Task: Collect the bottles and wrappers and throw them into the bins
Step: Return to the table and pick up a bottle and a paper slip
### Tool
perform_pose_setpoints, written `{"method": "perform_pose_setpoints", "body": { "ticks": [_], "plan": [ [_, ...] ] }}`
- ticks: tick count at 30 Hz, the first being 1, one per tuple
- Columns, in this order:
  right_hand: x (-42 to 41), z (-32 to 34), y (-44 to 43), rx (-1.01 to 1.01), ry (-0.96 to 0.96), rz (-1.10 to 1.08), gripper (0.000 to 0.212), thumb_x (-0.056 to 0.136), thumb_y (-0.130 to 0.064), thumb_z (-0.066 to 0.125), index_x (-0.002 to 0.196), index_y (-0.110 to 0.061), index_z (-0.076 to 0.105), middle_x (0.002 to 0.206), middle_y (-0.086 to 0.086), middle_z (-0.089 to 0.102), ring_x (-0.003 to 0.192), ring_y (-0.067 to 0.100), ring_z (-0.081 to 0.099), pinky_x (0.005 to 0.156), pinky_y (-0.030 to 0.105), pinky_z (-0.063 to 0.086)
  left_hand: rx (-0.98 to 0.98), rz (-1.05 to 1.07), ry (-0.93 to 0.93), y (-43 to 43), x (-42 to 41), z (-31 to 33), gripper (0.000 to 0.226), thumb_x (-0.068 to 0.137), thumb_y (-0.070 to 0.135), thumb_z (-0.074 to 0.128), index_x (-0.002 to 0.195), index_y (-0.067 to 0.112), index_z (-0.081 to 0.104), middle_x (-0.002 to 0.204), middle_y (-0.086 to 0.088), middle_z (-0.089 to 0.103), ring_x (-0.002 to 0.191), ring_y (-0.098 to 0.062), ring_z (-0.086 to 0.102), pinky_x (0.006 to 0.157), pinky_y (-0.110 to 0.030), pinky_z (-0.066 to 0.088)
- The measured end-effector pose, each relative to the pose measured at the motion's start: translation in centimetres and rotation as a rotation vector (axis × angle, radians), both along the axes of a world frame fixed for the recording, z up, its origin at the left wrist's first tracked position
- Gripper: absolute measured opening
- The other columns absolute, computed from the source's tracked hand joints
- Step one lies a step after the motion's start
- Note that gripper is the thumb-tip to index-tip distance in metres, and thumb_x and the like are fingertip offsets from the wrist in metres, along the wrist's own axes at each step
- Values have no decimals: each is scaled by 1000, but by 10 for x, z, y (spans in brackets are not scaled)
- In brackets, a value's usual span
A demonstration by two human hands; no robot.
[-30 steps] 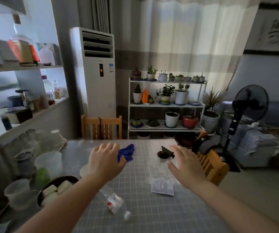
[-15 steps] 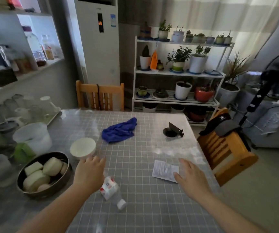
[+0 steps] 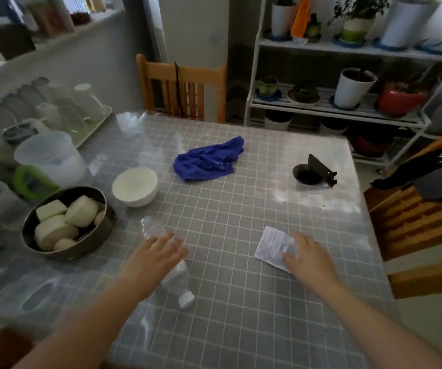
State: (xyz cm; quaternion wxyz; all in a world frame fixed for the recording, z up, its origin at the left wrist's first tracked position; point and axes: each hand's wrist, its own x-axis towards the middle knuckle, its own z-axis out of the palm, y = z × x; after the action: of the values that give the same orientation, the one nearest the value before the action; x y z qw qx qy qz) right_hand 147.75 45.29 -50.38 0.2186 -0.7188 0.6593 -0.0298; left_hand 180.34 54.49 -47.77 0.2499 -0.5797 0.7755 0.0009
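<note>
Left hand (image 3: 152, 258) lies palm-down, fingers spread, over a clear plastic bottle (image 3: 173, 272) lying on its side on the counter (image 3: 241, 315), white cap pointing toward the near edge; hand open, not gripping. Right hand (image 3: 309, 258) also open, fingertips resting on the near edge of a white paper wrapper (image 3: 271, 246) (flat on the counter). Blue cloth (image 3: 209, 159) sits further back, well apart.
</note>
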Motion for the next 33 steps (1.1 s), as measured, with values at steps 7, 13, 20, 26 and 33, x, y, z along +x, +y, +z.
{"method": "perform_pose_setpoints", "body": {
  "ticks": [7, 13, 20, 26, 33],
  "plan": [
    [0, -12, -24, 22, -7, 87, 46, 82, -32, 62, 123, -15, 48, 127, 7, 55, 113, 27, 52, 89, 35, 43, -196, -56, 58, -1, 15, 3, 88, 16, 14, 93, 101, 19, 72, 102, -6, 73, 94, -27, 71, 77, -41, 59],
    [-4, -8, -31, 73, 28, 85, 57, 81, -33, 65, 132, -17, 45, 135, 6, 51, 119, 27, 50, 94, 36, 43, -374, 202, 226, -2, 22, 30, 75, 42, 17, 90, 113, 17, 66, 108, -3, 72, 96, -24, 70, 79, -39, 57],
    [11, 24, -48, 177, -175, 42, 32, 82, -13, 62, 55, -26, 53, 58, -4, 55, 58, 16, 54, 57, 31, 43, -463, 485, 324, 8, 38, 68, 69, 61, 26, 82, 125, 17, 59, 119, -3, 67, 106, -29, 65, 81, -41, 53],
    [82, 81, -57, 152, -479, 165, 7, 83, -16, 68, 87, -21, 64, 80, -3, 66, 77, 18, 65, 70, 33, 51, -548, 753, 576, 46, 58, 104, 67, 70, 40, 73, 131, 28, 47, 118, 2, 64, 104, -24, 61, 81, -36, 50],
    [208, 147, 1, 212, -728, 354, 11, 83, -11, 68, 94, -11, 68, 91, 7, 72, 79, 20, 68, 70, 34, 56, -708, 1001, 746, 143, 109, 154, 60, 68, 58, 72, 119, 34, 50, 101, 17, 60, 91, -6, 60, 78, -28, 51]
  ]
}}
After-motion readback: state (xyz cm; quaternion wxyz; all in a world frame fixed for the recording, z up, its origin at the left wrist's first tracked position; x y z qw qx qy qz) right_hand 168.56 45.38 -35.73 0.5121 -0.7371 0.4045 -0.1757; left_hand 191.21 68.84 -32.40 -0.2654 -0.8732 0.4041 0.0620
